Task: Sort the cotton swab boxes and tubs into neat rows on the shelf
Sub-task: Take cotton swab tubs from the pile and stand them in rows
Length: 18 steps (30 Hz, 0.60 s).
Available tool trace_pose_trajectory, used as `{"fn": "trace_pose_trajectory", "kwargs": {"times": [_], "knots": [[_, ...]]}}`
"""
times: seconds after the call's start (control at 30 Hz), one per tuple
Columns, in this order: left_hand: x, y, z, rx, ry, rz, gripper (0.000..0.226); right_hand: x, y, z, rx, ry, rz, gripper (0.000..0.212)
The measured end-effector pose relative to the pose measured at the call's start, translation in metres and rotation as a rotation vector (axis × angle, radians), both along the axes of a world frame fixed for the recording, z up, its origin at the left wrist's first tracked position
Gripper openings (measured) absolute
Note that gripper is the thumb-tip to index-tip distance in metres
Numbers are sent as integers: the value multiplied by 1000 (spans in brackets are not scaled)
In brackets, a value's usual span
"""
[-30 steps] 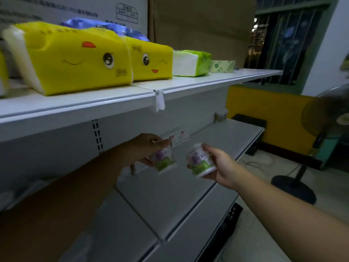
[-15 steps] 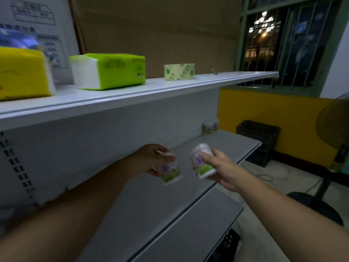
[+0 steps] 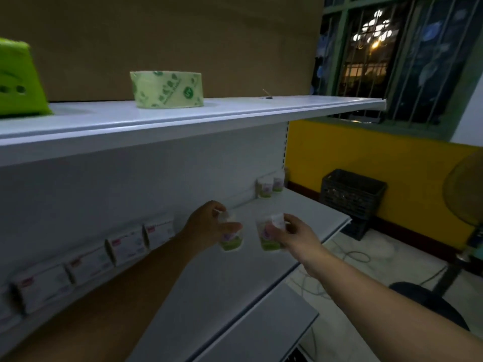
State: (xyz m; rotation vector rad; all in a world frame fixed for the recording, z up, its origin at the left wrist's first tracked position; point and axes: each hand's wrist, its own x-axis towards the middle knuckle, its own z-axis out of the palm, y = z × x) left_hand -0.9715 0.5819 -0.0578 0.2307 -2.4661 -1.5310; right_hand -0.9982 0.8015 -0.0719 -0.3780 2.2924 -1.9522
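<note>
Above the middle shelf [image 3: 230,288], my left hand [image 3: 209,226] pinches the left swab tub [image 3: 232,241] upright; my right hand [image 3: 295,237] pinches the right swab tub [image 3: 268,240] likewise. Shelved tubs [image 3: 269,186] stand beyond, rightward along the back panel [image 3: 156,184]; I judge the right hand nearer.

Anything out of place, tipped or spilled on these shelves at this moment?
One small stray: a thin stick-like scrap lies loose on the upper shelf, right of the green roll; too small to identify. Boxes and tubs on the lower shelf stand upright.
</note>
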Motion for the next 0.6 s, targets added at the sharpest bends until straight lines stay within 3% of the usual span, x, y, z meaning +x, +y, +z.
{"fn": "trace_pose_trajectory", "kwargs": {"times": [0.1,0.23,0.4,0.5,0.6], "knots": [[-43,7,-25,31,41,86,49,-37,-1,-21,139,75,-51,29],[-88,20,-52,137,77,167,52,-85,0,-46,337,204,-96,18],[-120,25,-72,-116,176,299,66,-132,-9,-58,445,263,-103,19],[-133,28,-80,-69,210,368,79,-164,-20,-63,562,237,-69,48],[-144,34,-88,60,195,412,84,-193,-33,-63,648,274,-11,58]]}}
